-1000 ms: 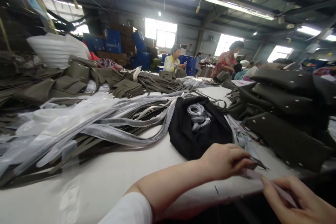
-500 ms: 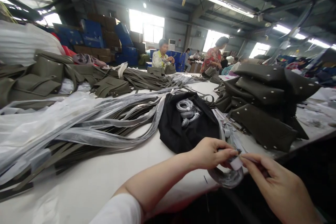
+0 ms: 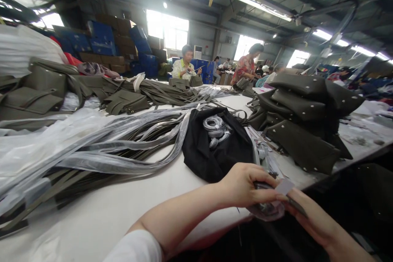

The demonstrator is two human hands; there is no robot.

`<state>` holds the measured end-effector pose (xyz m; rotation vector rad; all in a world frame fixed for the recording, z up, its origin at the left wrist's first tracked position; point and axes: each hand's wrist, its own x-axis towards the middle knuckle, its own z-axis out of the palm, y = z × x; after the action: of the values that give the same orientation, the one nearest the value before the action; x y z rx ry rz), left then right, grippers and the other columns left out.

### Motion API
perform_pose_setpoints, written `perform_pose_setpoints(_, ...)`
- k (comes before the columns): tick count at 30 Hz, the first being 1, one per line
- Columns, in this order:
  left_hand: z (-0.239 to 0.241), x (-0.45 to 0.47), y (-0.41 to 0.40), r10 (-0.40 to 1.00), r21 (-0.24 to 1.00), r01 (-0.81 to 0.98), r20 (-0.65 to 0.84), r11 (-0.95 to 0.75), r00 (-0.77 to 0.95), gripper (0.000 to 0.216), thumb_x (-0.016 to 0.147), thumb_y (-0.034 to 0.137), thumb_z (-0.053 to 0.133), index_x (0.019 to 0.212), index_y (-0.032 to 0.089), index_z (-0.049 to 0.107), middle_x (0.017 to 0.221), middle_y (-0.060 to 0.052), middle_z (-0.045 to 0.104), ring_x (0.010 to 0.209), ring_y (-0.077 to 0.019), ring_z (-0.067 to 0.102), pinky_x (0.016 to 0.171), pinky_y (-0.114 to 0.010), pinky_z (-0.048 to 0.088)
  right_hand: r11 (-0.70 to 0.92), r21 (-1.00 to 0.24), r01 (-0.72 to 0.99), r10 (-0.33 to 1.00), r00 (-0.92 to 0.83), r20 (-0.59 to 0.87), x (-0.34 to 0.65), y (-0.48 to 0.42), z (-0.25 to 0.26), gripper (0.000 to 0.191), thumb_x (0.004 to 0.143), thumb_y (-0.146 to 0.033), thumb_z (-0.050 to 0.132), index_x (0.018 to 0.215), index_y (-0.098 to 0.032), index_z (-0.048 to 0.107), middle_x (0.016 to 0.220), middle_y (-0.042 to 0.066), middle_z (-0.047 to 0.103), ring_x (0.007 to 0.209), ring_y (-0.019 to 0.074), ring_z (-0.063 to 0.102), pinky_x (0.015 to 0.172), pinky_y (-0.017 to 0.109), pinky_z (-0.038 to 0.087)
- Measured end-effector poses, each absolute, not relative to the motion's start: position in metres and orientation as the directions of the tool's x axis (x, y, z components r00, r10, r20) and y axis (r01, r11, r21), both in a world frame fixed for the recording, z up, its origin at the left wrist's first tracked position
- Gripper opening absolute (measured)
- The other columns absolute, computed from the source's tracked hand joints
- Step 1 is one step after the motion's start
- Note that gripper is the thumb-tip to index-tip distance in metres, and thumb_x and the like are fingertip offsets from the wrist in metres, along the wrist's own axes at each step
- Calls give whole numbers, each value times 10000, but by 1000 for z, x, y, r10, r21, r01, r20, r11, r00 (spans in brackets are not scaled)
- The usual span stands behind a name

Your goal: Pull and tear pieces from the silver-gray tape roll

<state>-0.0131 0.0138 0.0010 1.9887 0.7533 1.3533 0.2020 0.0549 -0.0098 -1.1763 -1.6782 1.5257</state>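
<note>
Pinching the small grey plastic-wrapped strap coil [image 3: 266,208] between my left hand [image 3: 245,184] and right hand [image 3: 310,217], I should peel its pale tab [image 3: 285,187] slowly.

Big white table [image 3: 116,208] here, pretty cluttered. Black bag [image 3: 215,151] sits in the middle, open, with silvery rolls [image 3: 215,127] inside. Left of it, a long bundle of olive straps [image 3: 129,139] in clear plastic sleeves. Far left there's a heap of olive bags [image 3: 39,94]. On the right, a stack of dark flaps [image 3: 303,118] with studs. Two people [image 3: 186,65] work at the far end, blue boxes [image 3: 101,37] stacked behind them.
</note>
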Motion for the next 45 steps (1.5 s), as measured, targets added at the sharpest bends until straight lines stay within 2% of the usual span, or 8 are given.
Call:
perform_pose_setpoints(6, -10, 1, 11, 833, 851, 19, 508, -525, 221, 320, 766, 458, 767, 881, 160, 782, 918, -80, 695, 778, -155, 669, 747, -229, 526, -154, -988, -5, 832, -540, -127, 191, 48, -3, 249, 735, -415, 792, 863, -203, 768, 852, 63, 766, 682, 194, 667, 639, 284, 528)
perform_pose_setpoints(9, -23, 9, 16, 939, 975, -87, 219, -203, 265, 501, 681, 613, 771, 858, 144, 758, 962, -70, 652, 589, -104, 623, 562, -231, 523, -69, -991, 112, 869, -481, -115, 198, 56, 4, 278, 684, -396, 850, 853, -183, 790, 798, 59, 765, 673, 190, 676, 640, 264, 523)
perform_pose_setpoints(13, -32, 14, 19, 921, 994, -90, -21, 60, 389, 632, 644, 703, 736, 906, 127, 737, 699, -8, 611, 517, -100, 572, 516, -227, 490, -1, -964, 265, 906, -409, -113, 203, 59, 6, 394, 683, -492, 836, 888, -158, 808, 771, 77, 767, 694, 222, 692, 647, 283, 540)
perform_pose_setpoints(22, -14, 9, 15, 948, 898, 310, 269, -311, 172, 336, 845, 446, 666, 739, 132, 719, 604, 7, 613, 587, -95, 518, 568, -202, 369, 160, -936, 313, 911, -412, 18, 207, 49, 6, 506, 799, -597, 678, 1092, -195, 772, 1070, 119, 764, 997, 329, 697, 953, 442, 552)
perform_pose_setpoints(31, -20, 7, 13, 902, 849, 313, 371, -426, 221, 440, 725, 450, 798, 968, 185, 546, 883, -17, 688, 657, -119, 585, 634, -220, 435, 120, -917, 381, 873, -479, -85, 207, 50, 11, 336, 760, -505, 765, 880, -191, 764, 842, 48, 757, 819, 233, 684, 743, 272, 549)
perform_pose_setpoints(37, -14, 5, 13, 892, 819, 361, 377, -446, 248, 430, 752, 470, 759, 1001, 177, 567, 928, -40, 696, 678, -132, 595, 638, -227, 440, 313, -816, 485, 859, -512, 25, 206, 47, 6, 311, 839, -528, 667, 828, -219, 702, 805, 16, 727, 791, 209, 666, 726, 273, 524)
perform_pose_setpoints(40, -11, 0, 16, 912, 826, 404, 296, -394, 284, 448, 736, 492, 749, 1015, 169, 612, 932, -57, 700, 716, -156, 617, 643, -238, 453, 526, -646, 553, 835, -479, 270, 204, 40, 1, 224, 867, -460, 648, 795, -253, 693, 777, -17, 708, 749, 177, 665, 676, 242, 507)
perform_pose_setpoints(45, -22, -10, 26, 831, 957, 289, -155, -6, 534, 469, 814, 593, 633, 1008, 169, 684, 676, -26, 664, 575, -157, 621, 528, -235, 467, 722, -442, 532, 692, -557, 460, 201, 34, -10, 113, 902, -311, 616, 808, -273, 665, 760, -51, 697, 688, 130, 670, 630, 207, 509)
